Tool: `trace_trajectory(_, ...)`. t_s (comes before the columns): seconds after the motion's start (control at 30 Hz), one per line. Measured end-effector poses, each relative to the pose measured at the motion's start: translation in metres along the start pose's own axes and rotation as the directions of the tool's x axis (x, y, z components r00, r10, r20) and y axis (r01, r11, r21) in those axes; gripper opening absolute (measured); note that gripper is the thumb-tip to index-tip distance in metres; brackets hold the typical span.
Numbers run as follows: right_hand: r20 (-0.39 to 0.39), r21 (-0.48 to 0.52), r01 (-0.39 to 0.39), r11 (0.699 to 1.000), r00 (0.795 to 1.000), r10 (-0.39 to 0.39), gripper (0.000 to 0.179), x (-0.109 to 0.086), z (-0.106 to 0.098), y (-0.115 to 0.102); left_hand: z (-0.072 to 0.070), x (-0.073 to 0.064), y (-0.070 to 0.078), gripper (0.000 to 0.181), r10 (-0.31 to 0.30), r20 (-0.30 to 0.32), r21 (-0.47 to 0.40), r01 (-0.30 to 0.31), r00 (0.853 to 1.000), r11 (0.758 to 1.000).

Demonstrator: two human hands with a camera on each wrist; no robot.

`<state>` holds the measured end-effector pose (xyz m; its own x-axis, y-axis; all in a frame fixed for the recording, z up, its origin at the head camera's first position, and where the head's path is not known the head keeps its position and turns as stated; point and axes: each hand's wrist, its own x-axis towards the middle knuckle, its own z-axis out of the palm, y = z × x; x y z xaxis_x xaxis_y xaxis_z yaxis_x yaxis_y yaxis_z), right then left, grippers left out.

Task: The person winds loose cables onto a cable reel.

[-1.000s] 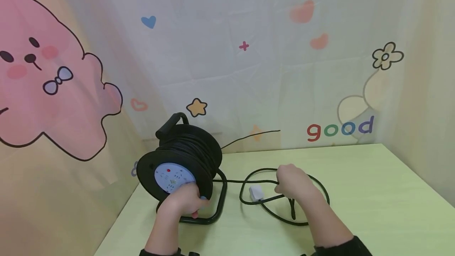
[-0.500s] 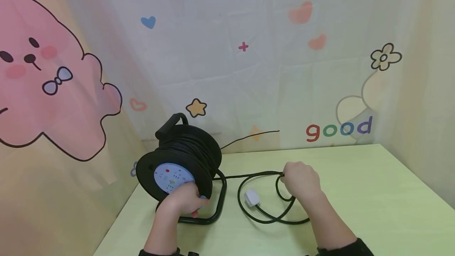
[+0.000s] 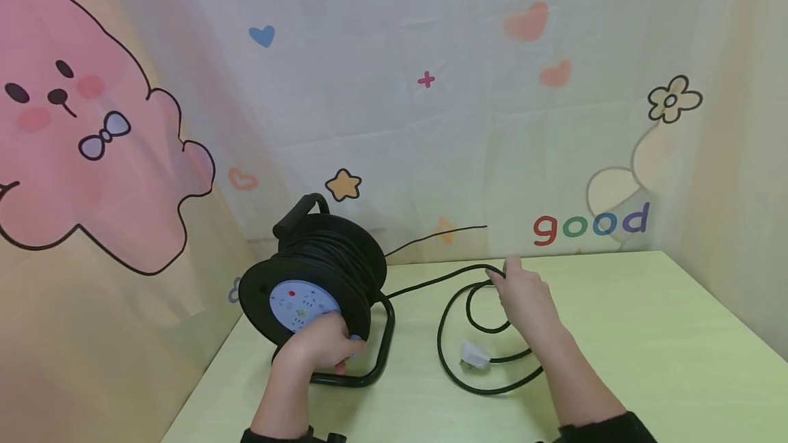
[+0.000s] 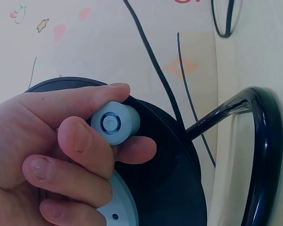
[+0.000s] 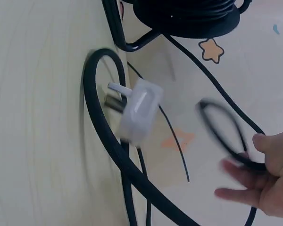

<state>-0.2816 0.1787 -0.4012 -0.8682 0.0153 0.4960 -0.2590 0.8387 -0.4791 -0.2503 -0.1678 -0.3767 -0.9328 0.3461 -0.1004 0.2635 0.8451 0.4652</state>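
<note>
A black cable reel (image 3: 257, 301) with a pale blue socket panel (image 3: 299, 301) stands on its tubular frame (image 3: 389, 340) at the left of the table. My left hand (image 3: 321, 344) is at the lower right of the panel. In the left wrist view, its thumb and fingers pinch a light blue knob (image 4: 114, 123) on the reel's face. My right hand (image 3: 528, 303) holds the black cable (image 3: 443, 280), which runs from the reel to the fingers. Beyond the grip, the cable hangs in loops. A white plug (image 5: 142, 110) at its end shows metal pins in the right wrist view.
The pale green table (image 3: 665, 333) extends right of the cable. Behind it hangs a printed curtain (image 3: 394, 128) with stars, hearts and the word "good". A black carry handle (image 3: 297, 216) tops the reel.
My right hand has moved up and to the right, lifting the cable higher. The loops and plug have shifted right. My left hand keeps its place on the knob.
</note>
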Motion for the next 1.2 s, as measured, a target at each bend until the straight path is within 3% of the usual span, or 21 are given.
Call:
trace_trajectory(0.17,0.031,0.163,-0.039,0.986,0.999,0.035,0.022,0.007,-0.007,0.012,0.001,0.001,0.0,0.045,-0.022,0.004,0.003,0.022,1.0,1.0)
trace_trajectory(0.37,0.095,0.355,-0.106,0.929,0.992,0.077,0.026,0.01,-0.023,0.021,0.001,0.002,0.0,0.045,-0.045,0.008,0.005,0.045,0.999,0.999)
trace_trajectory(0.47,0.072,0.296,-0.099,0.95,0.994,0.082,0.024,0.01,-0.03,0.027,0.001,0.002,0.0,0.045,-0.044,0.008,0.008,0.044,0.999,0.999)
trace_trajectory(0.57,0.047,0.141,-0.052,0.989,0.998,0.046,0.023,0.009,-0.035,0.035,0.001,0.002,-0.001,0.046,-0.04,0.009,0.008,0.04,0.999,0.999)
trace_trajectory(0.73,0.084,0.031,0.009,0.999,0.996,-0.011,0.023,0.007,-0.041,0.048,0.002,0.002,-0.002,0.046,-0.044,0.016,0.004,0.044,0.999,0.999)
trace_trajectory(0.8,0.085,0.028,-0.018,0.999,0.996,0.016,0.02,0.007,-0.042,0.053,0.003,0.002,-0.003,0.045,-0.044,0.013,0.005,0.044,0.999,0.999)
trace_trajectory(0.9,0.125,0.09,-0.132,0.987,0.985,0.121,0.021,0.006,-0.044,0.06,0.004,0.002,-0.003,0.045,-0.04,0.007,0.004,0.04,0.999,0.999)
trace_trajectory(1.0,0.212,0.218,-0.266,0.939,0.952,0.221,0.032,0.006,-0.048,0.065,0.004,0.002,-0.003,0.045,-0.036,0.003,0.002,0.036,0.999,0.999)
trace_trajectory(1.07,0.253,0.34,-0.332,0.88,0.933,0.254,0.042,0.007,-0.051,0.068,0.004,0.002,-0.004,0.045,-0.035,0.004,0.003,0.035,0.999,0.999)
trace_trajectory(1.13,0.276,0.494,-0.37,0.787,0.925,0.261,0.058,0.008,-0.056,0.069,0.003,0.002,-0.004,0.045,-0.037,0.006,0.004,0.037,0.999,0.999)
trace_trajectory(1.2,0.287,0.657,-0.374,0.655,0.927,0.241,0.075,0.009,-0.061,0.068,0.003,0.002,-0.004,0.045,-0.037,0.008,0.009,0.037,0.999,0.999)
